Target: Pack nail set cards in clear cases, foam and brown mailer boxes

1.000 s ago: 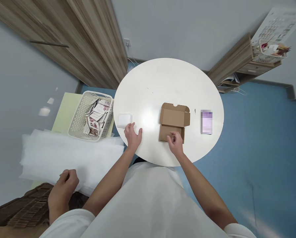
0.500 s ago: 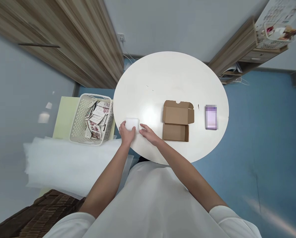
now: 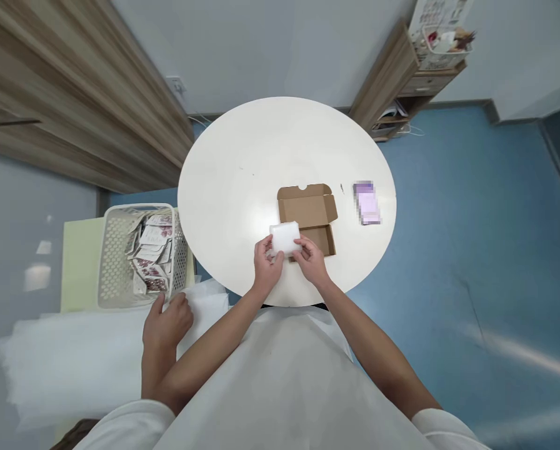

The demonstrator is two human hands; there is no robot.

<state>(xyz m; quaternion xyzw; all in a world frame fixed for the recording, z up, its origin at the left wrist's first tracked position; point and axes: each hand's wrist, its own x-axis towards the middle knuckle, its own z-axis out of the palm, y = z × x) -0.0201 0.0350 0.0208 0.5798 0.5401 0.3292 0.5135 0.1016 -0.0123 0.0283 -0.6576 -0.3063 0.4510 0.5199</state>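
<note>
A small white packet, seemingly wrapped in foam sheet (image 3: 285, 236), is raised in front of the open brown cardboard box (image 3: 318, 236). On its left edge, the fingers and thumb of my left hand (image 3: 267, 270) are closed. My right hand (image 3: 312, 262) pinches its right edge near the lower corner. What the wrapping covers is hidden. Behind the packet the box lies with its lid folded back, and its left part is covered from view. Another hand (image 3: 170, 319), curled with the thumb up, shows at the left over the white sheets; whose it is I cannot tell.
To the left stands a white plastic basket (image 3: 114, 256) of printed packets, beside a stack of white foam sheets (image 3: 74, 356). A blurred purple item (image 3: 367, 203) lies on the right of the round white table (image 3: 233, 137). A wooden shelf unit (image 3: 383, 81) stands behind.
The packet has moved right with both hands, off the left side of the table to the box. My right hand now grips it. The view has shifted, and another hand appears at left.
</note>
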